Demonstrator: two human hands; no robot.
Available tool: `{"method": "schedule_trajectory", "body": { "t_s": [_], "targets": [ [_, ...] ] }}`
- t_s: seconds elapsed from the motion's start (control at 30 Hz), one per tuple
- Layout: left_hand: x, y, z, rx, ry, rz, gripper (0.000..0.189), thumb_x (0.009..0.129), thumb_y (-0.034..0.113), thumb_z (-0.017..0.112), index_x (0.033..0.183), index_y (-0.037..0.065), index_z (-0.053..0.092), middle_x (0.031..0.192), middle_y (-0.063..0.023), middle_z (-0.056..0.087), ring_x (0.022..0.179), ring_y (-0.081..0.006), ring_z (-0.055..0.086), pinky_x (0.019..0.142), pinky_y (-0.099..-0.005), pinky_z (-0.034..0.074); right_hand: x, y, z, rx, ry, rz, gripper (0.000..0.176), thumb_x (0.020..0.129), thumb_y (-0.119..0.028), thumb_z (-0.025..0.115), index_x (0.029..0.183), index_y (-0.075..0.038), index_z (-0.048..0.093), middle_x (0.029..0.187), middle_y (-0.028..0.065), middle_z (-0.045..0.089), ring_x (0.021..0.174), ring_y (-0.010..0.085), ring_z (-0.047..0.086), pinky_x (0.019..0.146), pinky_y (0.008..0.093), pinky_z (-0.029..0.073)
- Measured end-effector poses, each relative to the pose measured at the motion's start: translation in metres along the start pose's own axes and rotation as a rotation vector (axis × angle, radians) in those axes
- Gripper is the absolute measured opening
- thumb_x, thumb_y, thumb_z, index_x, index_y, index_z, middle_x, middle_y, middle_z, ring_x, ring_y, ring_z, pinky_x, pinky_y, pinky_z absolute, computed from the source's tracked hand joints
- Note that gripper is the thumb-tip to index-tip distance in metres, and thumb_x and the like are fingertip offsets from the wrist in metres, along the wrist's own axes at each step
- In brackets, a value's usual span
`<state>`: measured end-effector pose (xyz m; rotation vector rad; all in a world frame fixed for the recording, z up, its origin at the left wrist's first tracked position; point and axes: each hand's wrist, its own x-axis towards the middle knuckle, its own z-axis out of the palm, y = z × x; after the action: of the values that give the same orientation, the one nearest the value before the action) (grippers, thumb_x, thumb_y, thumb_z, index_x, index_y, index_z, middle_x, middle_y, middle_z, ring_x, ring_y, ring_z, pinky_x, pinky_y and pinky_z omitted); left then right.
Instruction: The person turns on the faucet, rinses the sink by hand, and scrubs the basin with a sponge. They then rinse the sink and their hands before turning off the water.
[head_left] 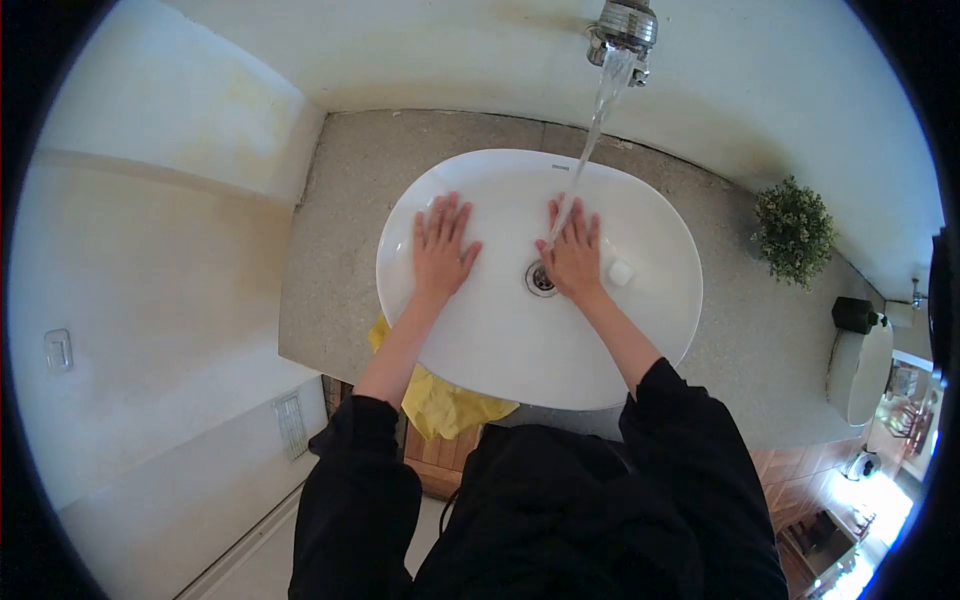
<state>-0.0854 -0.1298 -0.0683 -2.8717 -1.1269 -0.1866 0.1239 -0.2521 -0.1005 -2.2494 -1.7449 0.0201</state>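
Note:
Both hands are over the white oval sink, palms down. My left hand is at the sink's left side with its fingers spread, holding nothing. Near the drain, my right hand has its fingers apart and is empty, with the water stream running onto its fingers. The water falls from the metal wall faucet. A small white round piece lies in the sink just right of my right hand.
A yellow cloth hangs at the counter's front edge. On the grey counter, a green plant stands to the right of the sink. Farther right are a dark container and another white basin.

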Motion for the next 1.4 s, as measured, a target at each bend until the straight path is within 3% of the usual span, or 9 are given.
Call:
{"method": "schedule_trajectory", "body": {
  "t_s": [0.13, 0.37, 0.53, 0.73, 0.8, 0.9, 1.03, 1.2, 1.4],
  "targets": [
    [-0.044, 0.008, -0.027, 0.138, -0.148, -0.166, 0.069, 0.091, 0.045, 0.045, 0.147, 0.009, 0.026, 0.156, -0.0118, 0.011, 0.145, -0.0258, 0.006, 0.114, -0.0522, 0.003, -0.04, 0.008, -0.006, 0.002, 0.041, 0.104, 0.069, 0.092, -0.037, 0.047, 0.146, -0.001, 0.022, 0.155, 0.0179, 0.012, 0.144, 0.0335, 0.006, 0.112, 0.0558, 0.003],
    [-0.106, 0.085, -0.041, -0.131, -0.644, -0.17, 0.077, 0.092, 0.046, 0.039, 0.147, -0.001, 0.014, 0.155, -0.0217, 0.001, 0.144, -0.0333, -0.002, 0.114, -0.0529, 0.0, -0.111, -0.008, -0.034, 0.134, -0.357, -0.056, 0.072, 0.094, -0.039, 0.043, 0.147, 0.0, 0.016, 0.154, 0.0238, 0.005, 0.144, 0.0374, 0.001, 0.113, 0.0546, 0.003],
    [-0.103, 0.141, -0.021, -0.534, -0.824, 0.083, 0.075, 0.094, 0.044, 0.031, 0.147, -0.003, 0.005, 0.156, -0.0185, -0.003, 0.145, -0.031, -0.005, 0.115, -0.0496, 0.001, -0.128, -0.013, -0.039, 0.266, -0.637, -0.209, 0.07, 0.096, -0.039, 0.036, 0.147, 0.002, 0.013, 0.154, 0.0228, 0.003, 0.144, 0.035, 0.0, 0.115, 0.0503, 0.005],
    [-0.091, 0.108, -0.053, -0.399, -1.031, 0.343, 0.069, 0.096, 0.051, 0.027, 0.151, 0.013, 0.007, 0.157, -0.0132, -0.003, 0.144, -0.0318, -0.002, 0.115, -0.0498, 0.005, -0.141, -0.002, -0.081, 0.285, -0.859, -0.281, 0.071, 0.098, -0.046, 0.029, 0.146, 0.004, 0.012, 0.154, 0.0234, 0.004, 0.144, 0.0347, 0.002, 0.116, 0.0452, 0.007],
    [-0.088, 0.073, -0.054, -0.232, -0.924, 0.254, 0.068, 0.095, 0.051, 0.034, 0.151, 0.018, 0.014, 0.157, -0.0107, 0.002, 0.145, -0.0301, 0.001, 0.115, -0.0498, 0.004, -0.141, 0.0, -0.088, 0.296, -0.894, -0.291, 0.072, 0.098, -0.048, 0.028, 0.146, 0.004, 0.012, 0.154, 0.0236, 0.005, 0.144, 0.035, 0.002, 0.116, 0.0452, 0.007],
    [-0.078, 0.003, -0.034, 0.022, -0.473, 0.137, 0.067, 0.091, 0.045, 0.045, 0.148, 0.016, 0.024, 0.156, -0.0107, 0.011, 0.144, -0.027, 0.007, 0.116, -0.0489, 0.005, -0.128, -0.014, -0.089, 0.291, -0.908, -0.412, 0.071, 0.099, -0.047, 0.028, 0.146, 0.004, 0.014, 0.154, 0.0231, 0.006, 0.144, 0.0342, 0.004, 0.116, 0.0449, 0.007],
    [-0.03, -0.034, -0.035, 0.24, -0.14, 0.164, 0.06, 0.091, 0.035, 0.047, 0.145, 0.015, 0.031, 0.155, -0.0096, 0.017, 0.144, -0.0228, 0.014, 0.117, -0.0437, 0.007, -0.098, -0.06, -0.033, 0.522, -0.669, -0.586, 0.066, 0.099, -0.043, 0.029, 0.145, 0.003, 0.018, 0.153, 0.0218, 0.011, 0.144, 0.0322, 0.008, 0.116, 0.0467, 0.008],
    [-0.014, -0.034, -0.039, 0.339, -0.052, 0.059, 0.06, 0.09, 0.027, 0.047, 0.144, 0.006, 0.031, 0.155, -0.0098, 0.019, 0.144, -0.0221, 0.014, 0.116, -0.0409, 0.011, -0.002, -0.111, 0.03, 0.328, -0.118, -0.452, 0.068, 0.093, -0.038, 0.043, 0.144, 0.001, 0.024, 0.153, 0.0174, 0.02, 0.143, 0.0283, 0.016, 0.115, 0.0469, 0.011],
    [-0.035, -0.006, -0.02, 0.103, -0.051, -0.142, 0.065, 0.088, 0.027, 0.05, 0.145, 0.002, 0.028, 0.155, -0.0136, 0.016, 0.144, -0.0247, 0.011, 0.116, -0.0458, 0.01, 0.044, -0.087, 0.033, 0.258, -0.05, -0.566, 0.065, 0.093, -0.04, 0.044, 0.147, -0.009, 0.025, 0.155, 0.0078, 0.019, 0.144, 0.0234, 0.014, 0.116, 0.0448, 0.008]
  ]
}}
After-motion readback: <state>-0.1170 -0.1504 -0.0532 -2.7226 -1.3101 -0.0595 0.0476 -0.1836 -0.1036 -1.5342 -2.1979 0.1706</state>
